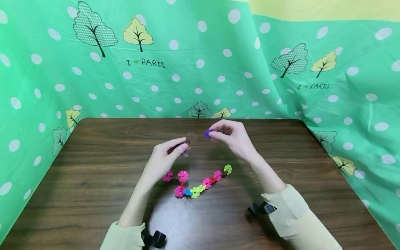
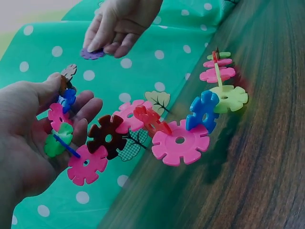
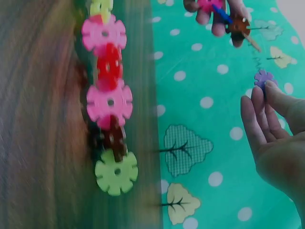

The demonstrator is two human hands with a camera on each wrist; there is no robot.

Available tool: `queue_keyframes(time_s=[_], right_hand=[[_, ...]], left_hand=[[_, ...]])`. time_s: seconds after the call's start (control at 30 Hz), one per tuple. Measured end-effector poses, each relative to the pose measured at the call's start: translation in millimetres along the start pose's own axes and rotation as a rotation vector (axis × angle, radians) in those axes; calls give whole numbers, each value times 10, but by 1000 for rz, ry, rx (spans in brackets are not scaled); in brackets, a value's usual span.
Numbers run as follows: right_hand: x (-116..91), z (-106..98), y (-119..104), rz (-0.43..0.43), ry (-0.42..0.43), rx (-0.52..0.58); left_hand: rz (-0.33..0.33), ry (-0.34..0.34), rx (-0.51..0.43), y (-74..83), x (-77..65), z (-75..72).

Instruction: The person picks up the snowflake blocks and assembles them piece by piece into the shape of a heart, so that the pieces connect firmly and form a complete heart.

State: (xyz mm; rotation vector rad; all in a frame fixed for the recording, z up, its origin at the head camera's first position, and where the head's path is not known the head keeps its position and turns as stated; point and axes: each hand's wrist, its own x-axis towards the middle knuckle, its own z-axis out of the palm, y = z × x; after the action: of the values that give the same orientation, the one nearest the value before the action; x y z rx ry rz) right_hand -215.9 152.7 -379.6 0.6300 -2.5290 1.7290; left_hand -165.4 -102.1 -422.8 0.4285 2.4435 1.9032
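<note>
My left hand (image 1: 164,156) pinches the upper end of a chain of slotted snowflake discs between thumb and fingers. Past the fingertips sticks a brown disc (image 1: 191,137) at the chain's end. Blue, pink and green discs (image 2: 58,138) hang along the palm in the left wrist view. From there the chain drops to the table through a dark brown disc (image 2: 106,137) and pink ones, ending at a lime disc (image 1: 227,169). Apart from it, my right hand (image 1: 232,137) pinches a single purple disc (image 1: 207,133), facing the brown end across a small gap.
The dark wooden table (image 1: 93,180) lies under both hands. Behind it and at its sides hangs a green dotted cloth (image 1: 187,80) with printed trees. Black wrist cameras sit at the left cuff (image 1: 125,236) and right cuff (image 1: 278,205).
</note>
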Motion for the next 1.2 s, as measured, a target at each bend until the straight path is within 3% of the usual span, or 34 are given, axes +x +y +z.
queue_keyframes(time_s=[0.2, 0.5, 0.83, 1.2], right_hand=[[-73, 44, -62, -49, 20, 40], [-60, 68, -122, -87, 17, 28], [-23, 42, -160, -127, -53, -3], [36, 16, -198, -262, -139, -84]], left_hand=[[50, 13, 99, 43, -11, 19], [116, 3, 123, 45, -8, 25], [115, -12, 134, 74, -6, 35], [102, -8, 134, 86, -20, 20]])
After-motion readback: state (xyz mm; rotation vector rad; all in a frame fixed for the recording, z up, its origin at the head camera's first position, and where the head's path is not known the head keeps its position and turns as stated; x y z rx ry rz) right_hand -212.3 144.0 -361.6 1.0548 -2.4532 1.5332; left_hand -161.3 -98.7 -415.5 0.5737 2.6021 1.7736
